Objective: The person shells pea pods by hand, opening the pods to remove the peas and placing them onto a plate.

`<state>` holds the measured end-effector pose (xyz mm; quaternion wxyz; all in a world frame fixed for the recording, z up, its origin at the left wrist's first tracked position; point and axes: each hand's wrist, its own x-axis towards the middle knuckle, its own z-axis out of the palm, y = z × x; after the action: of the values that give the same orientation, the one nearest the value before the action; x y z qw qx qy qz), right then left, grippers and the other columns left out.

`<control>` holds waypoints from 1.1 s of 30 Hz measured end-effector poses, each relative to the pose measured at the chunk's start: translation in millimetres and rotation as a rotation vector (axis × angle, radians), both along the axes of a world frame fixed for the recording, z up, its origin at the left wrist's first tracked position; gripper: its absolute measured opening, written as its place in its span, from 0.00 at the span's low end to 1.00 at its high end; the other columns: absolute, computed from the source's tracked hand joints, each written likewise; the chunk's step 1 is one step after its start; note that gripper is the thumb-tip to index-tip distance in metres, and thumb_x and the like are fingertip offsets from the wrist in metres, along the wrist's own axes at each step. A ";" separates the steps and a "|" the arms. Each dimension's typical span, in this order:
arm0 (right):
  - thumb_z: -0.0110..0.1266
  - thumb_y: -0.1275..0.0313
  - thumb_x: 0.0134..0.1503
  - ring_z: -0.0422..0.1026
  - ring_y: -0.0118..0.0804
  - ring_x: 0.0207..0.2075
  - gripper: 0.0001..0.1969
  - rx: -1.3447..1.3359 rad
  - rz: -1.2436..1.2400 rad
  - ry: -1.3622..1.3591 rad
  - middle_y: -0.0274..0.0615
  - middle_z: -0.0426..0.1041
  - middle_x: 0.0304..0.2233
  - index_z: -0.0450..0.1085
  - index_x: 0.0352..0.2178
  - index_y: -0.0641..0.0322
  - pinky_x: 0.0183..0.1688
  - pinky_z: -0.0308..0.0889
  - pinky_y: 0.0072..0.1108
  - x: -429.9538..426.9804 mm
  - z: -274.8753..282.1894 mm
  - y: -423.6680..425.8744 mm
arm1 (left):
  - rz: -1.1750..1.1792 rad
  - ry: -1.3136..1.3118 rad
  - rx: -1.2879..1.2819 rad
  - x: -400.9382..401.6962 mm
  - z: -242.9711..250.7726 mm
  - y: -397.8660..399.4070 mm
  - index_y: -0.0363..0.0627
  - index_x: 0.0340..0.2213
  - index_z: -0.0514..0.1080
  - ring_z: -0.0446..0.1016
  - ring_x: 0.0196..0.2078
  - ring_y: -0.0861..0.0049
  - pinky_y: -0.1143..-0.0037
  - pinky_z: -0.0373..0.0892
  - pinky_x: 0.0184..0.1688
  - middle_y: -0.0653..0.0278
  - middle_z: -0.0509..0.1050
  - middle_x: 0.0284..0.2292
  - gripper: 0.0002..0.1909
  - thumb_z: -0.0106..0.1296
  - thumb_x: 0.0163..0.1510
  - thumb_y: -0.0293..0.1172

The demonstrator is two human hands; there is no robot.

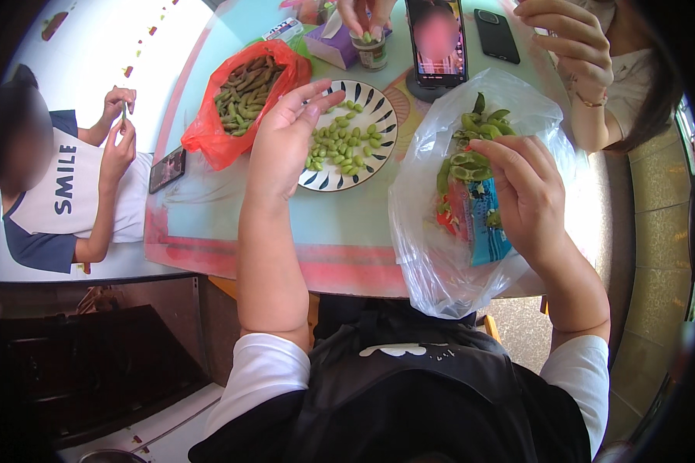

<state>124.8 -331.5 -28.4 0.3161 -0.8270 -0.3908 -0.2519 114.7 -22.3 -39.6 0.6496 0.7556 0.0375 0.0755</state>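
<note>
My left hand is over the left rim of a round plate with a dark leaf-like pattern, its fingers apart and nothing visible in them. Many shelled green beans lie on the plate. My right hand is above a clear plastic bag, fingers bent, with its fingertips right by a split green bean pod. Whether the fingers grip that pod or only hover over it is hidden. More green pods and a blue printed wrapper lie in the bag.
An orange-red plastic bag full of unshelled pods stands left of the plate. Behind are a purple tissue pack, a small cup under another person's hands, and a phone on a stand. Two people sit at the sides.
</note>
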 end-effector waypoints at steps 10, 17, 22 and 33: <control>0.55 0.85 0.49 0.73 0.46 0.33 0.14 -0.006 -0.009 0.010 0.45 0.75 0.33 0.75 0.39 0.63 0.37 0.68 0.31 1.5 1.7 1.1 | -0.128 -0.176 -0.150 2.9 5.8 -4.8 0.42 0.66 0.49 0.62 0.62 0.73 0.74 0.51 0.65 0.53 0.71 0.54 0.28 0.37 0.67 0.27; 0.55 0.84 0.50 0.73 0.46 0.34 0.14 -0.018 0.003 -0.003 0.45 0.76 0.33 0.75 0.39 0.63 0.37 0.68 0.31 -0.1 -5.4 -5.0 | -0.070 -0.202 -0.172 -5.8 9.2 -12.3 0.40 0.60 0.61 0.72 0.52 0.73 0.71 0.60 0.60 0.56 0.77 0.41 0.22 0.36 0.69 0.35; 0.55 0.84 0.50 0.74 0.47 0.33 0.13 0.010 0.010 0.004 0.46 0.75 0.33 0.74 0.39 0.64 0.36 0.69 0.31 -4.3 -4.2 -1.1 | -0.057 -0.162 0.084 -4.9 -5.0 4.9 0.38 0.43 0.70 0.70 0.35 0.78 0.76 0.68 0.43 0.65 0.71 0.29 0.17 0.40 0.68 0.41; 0.56 0.84 0.49 0.74 0.46 0.33 0.13 0.037 0.044 -0.013 0.45 0.75 0.32 0.75 0.38 0.64 0.36 0.69 0.31 -11.4 -4.0 2.7 | 0.039 -0.213 0.918 6.0 -42.4 -14.9 0.40 0.28 0.77 0.73 0.35 0.57 0.65 0.68 0.38 0.55 0.73 0.32 0.06 0.59 0.50 0.30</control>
<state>113.4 -328.8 -32.5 0.3343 -0.8106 -0.4063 -0.2572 120.8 -37.3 -82.0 0.2469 0.9519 -0.0525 0.1738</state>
